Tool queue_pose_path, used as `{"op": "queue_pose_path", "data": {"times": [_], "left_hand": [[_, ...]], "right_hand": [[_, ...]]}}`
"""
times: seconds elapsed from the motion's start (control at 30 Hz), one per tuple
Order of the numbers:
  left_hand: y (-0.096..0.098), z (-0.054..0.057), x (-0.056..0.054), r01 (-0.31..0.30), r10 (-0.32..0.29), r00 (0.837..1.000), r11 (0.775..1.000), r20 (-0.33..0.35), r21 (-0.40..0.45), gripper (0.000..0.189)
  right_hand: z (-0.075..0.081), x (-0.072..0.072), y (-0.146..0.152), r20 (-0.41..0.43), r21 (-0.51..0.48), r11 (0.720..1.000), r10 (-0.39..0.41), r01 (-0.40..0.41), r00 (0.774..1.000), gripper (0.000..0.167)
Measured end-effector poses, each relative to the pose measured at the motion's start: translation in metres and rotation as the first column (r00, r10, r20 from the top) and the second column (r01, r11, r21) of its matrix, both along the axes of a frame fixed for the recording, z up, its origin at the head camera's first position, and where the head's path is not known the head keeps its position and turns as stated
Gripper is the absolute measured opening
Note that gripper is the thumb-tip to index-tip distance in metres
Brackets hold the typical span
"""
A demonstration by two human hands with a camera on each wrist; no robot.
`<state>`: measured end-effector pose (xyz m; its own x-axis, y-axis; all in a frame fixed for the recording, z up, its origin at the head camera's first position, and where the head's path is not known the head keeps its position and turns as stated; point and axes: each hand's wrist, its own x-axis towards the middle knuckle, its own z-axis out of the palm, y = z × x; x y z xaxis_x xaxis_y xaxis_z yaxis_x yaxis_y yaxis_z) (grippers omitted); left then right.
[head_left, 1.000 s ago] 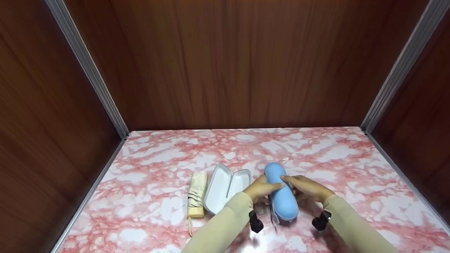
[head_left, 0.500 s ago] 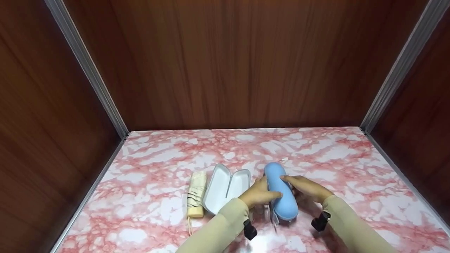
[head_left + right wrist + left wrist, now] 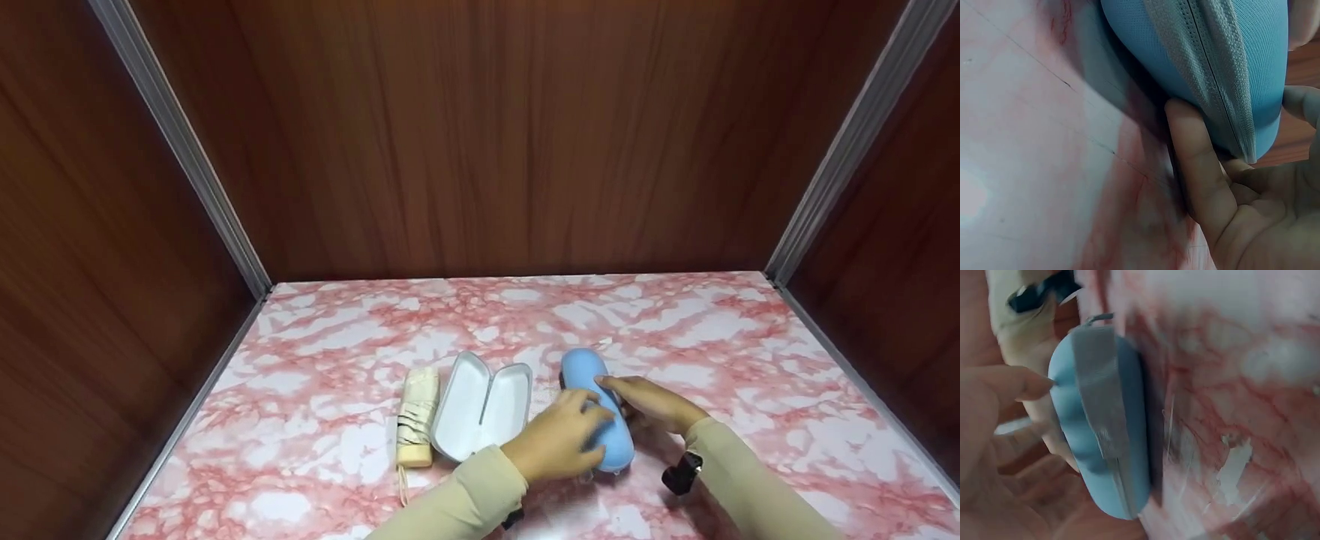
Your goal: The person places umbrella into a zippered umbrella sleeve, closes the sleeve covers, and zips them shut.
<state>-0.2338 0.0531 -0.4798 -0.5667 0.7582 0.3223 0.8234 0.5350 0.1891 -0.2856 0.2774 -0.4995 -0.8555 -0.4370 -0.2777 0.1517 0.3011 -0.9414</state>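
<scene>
A blue hard-shell zip case (image 3: 583, 367) lies lengthwise before me on the marbled tabletop. My right hand (image 3: 660, 409) grips its right side, thumb on top; the right wrist view shows fingers (image 3: 1193, 146) under the edge beside the grey zipper (image 3: 1213, 73). My left hand (image 3: 551, 442) is over the case's left side with loosely bent fingers. In the left wrist view that hand (image 3: 988, 422) is blurred, its fingertips close to the blue shell; whether they touch cannot be told. A grey fabric strip (image 3: 1100, 388) runs along the case's side there.
Left of the blue case stands an opened white case (image 3: 465, 405), its two halves spread. Beside that lies a folded cream umbrella (image 3: 418, 412) with a yellow handle and cord. Brown wood-grain panels (image 3: 480, 150) enclose the tabletop (image 3: 315, 360) at the back and sides.
My left hand has loosened its hold on the case's left side and turned, its fingers now over the top. The right hand and the case stay nearly in place.
</scene>
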Motion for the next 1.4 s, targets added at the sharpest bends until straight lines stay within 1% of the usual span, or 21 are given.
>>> {"op": "queue_pose_path", "data": {"times": [0.03, 0.07, 0.1, 0.17, 0.23, 0.3, 0.33, 0.4, 0.43, 0.5, 0.53, 0.63, 0.7, 0.8, 0.9, 1.0, 1.07, 1.13, 1.23, 1.3, 1.4], "left_hand": [[0.001, -0.001, 0.002, 0.039, -0.04, 0.997, 0.999, -0.071, -0.016, 0.041], [0.003, -0.001, 0.005, 0.068, -0.073, 0.988, 0.997, -0.137, -0.036, 0.038], [0.005, -0.001, 0.008, 0.094, -0.104, 0.975, 0.994, -0.198, -0.057, 0.037], [0.009, -0.001, 0.012, 0.122, -0.148, 0.943, 0.987, -0.297, -0.103, 0.035], [0.012, -0.003, 0.017, 0.122, -0.172, 0.906, 0.981, -0.386, -0.15, 0.032], [0.016, -0.005, 0.021, 0.102, -0.181, 0.861, 0.977, -0.476, -0.187, 0.027], [0.017, -0.007, 0.022, 0.086, -0.183, 0.834, 0.975, -0.521, -0.206, 0.023], [0.019, -0.011, 0.025, 0.04, -0.178, 0.784, 0.971, -0.595, -0.238, 0.018], [0.021, -0.013, 0.027, 0.014, -0.171, 0.762, 0.969, -0.624, -0.248, 0.016], [0.023, -0.016, 0.029, -0.035, -0.158, 0.731, 0.963, -0.664, -0.268, 0.014], [0.024, -0.017, 0.03, -0.052, -0.153, 0.72, 0.961, -0.677, -0.272, 0.013], [0.029, -0.018, 0.033, -0.093, -0.131, 0.71, 0.957, -0.692, -0.276, 0.012], [0.031, -0.018, 0.035, -0.104, -0.125, 0.714, 0.954, -0.689, -0.28, 0.01], [0.033, -0.018, 0.038, -0.123, -0.123, 0.736, 0.943, -0.666, -0.31, 0.009], [0.034, -0.016, 0.04, -0.142, -0.129, 0.761, 0.923, -0.636, -0.357, 0.009], [0.033, -0.016, 0.04, -0.142, -0.134, 0.78, 0.913, -0.612, -0.382, 0.009], [0.033, -0.017, 0.04, -0.132, -0.133, 0.789, 0.917, -0.6, -0.377, 0.01], [0.032, -0.017, 0.039, -0.111, -0.138, 0.804, 0.92, -0.578, -0.375, 0.009], [0.031, -0.017, 0.037, -0.084, -0.148, 0.817, 0.925, -0.557, -0.37, 0.009], [0.031, -0.017, 0.036, -0.069, -0.154, 0.82, 0.93, -0.552, -0.362, 0.01], [0.031, -0.018, 0.033, -0.059, -0.156, 0.81, 0.937, -0.566, -0.343, 0.011]], "right_hand": [[0.0, 0.0, -0.001, 0.004, -0.001, 1.0, -0.003, 0.003, 1.0, 0.049], [0.0, 0.001, -0.001, 0.009, -0.002, 1.0, -0.004, 0.004, 1.0, 0.048], [0.0, 0.001, -0.001, 0.01, 0.007, 1.0, -0.012, 0.012, 1.0, 0.048], [0.0, 0.001, -0.001, 0.009, 0.015, 1.0, -0.022, 0.022, 1.0, 0.049], [0.0, 0.0, -0.001, 0.009, 0.014, 0.999, -0.029, 0.029, 1.0, 0.052], [0.0, 0.0, 0.0, 0.007, 0.016, 0.999, -0.033, 0.033, 0.999, 0.056], [-0.001, 0.0, 0.0, 0.01, 0.006, 1.0, -0.029, 0.029, 1.0, 0.057], [-0.001, 0.0, 0.0, 0.012, -0.002, 1.0, -0.02, 0.02, 1.0, 0.057], [-0.002, 0.0, 0.0, 0.011, -0.005, 1.0, -0.017, 0.017, 1.0, 0.056], [-0.003, 0.0, 0.0, 0.016, -0.012, 1.0, -0.012, 0.012, 1.0, 0.057], [-0.003, 0.0, 0.0, 0.016, -0.014, 1.0, -0.011, 0.011, 1.0, 0.057], [-0.003, 0.0, 0.0, 0.015, -0.013, 1.0, -0.013, 0.013, 1.0, 0.058], [-0.003, 0.0, 0.0, 0.012, -0.005, 1.0, -0.018, 0.018, 1.0, 0.058], [-0.003, 0.0, 0.0, 0.004, 0.005, 1.0, -0.02, 0.02, 1.0, 0.057], [-0.003, 0.0, 0.0, -0.005, 0.005, 1.0, -0.024, 0.024, 1.0, 0.056], [-0.003, 0.0, 0.0, -0.01, 0.008, 0.999, -0.032, 0.032, 0.999, 0.055], [-0.004, 0.001, -0.001, -0.011, 0.016, 0.999, -0.039, 0.039, 0.999, 0.055], [-0.004, 0.001, -0.002, -0.013, 0.033, 0.998, -0.044, 0.045, 0.999, 0.056], [-0.004, 0.001, -0.003, -0.024, 0.057, 0.997, -0.054, 0.056, 0.998, 0.059], [-0.004, 0.002, -0.004, -0.034, 0.074, 0.995, -0.066, 0.068, 0.997, 0.062], [-0.005, 0.002, -0.005, -0.05, 0.094, 0.992, -0.082, 0.087, 0.995, 0.066]]}}
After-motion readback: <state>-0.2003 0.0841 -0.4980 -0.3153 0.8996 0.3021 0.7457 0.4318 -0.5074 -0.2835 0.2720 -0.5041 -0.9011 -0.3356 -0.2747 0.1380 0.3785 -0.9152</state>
